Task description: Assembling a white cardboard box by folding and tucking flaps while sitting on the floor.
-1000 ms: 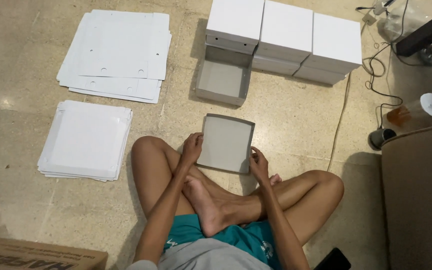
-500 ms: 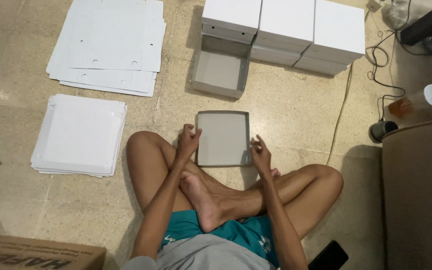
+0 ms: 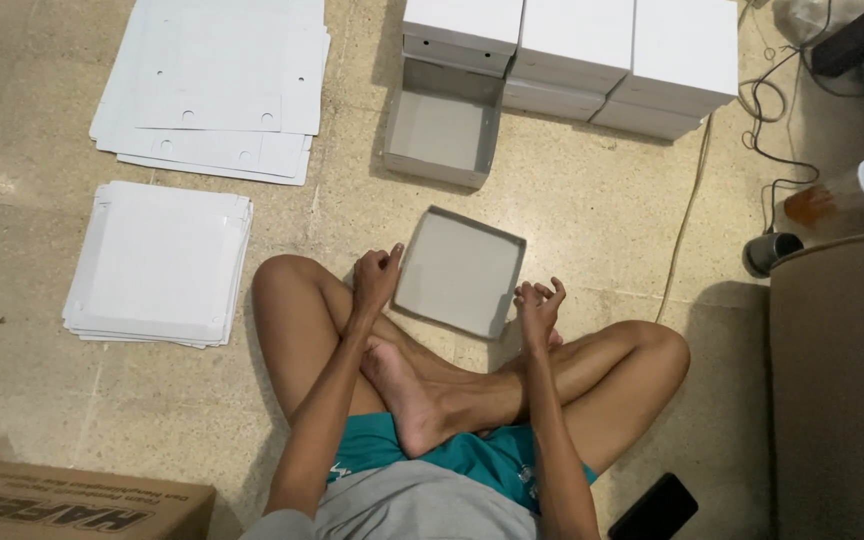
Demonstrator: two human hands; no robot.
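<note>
Here, the person sits cross-legged, left hand pinching the near-left corner of a shallow grey tray, the right hand curled loosely just off its right edge. Beyond lie an open box, finished white boxes and flat blanks, all within reach.

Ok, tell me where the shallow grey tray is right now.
In the head view the shallow grey tray lies tilted on the floor just ahead of the crossed legs, between the left hand and right hand, below the deeper open grey box.
</note>
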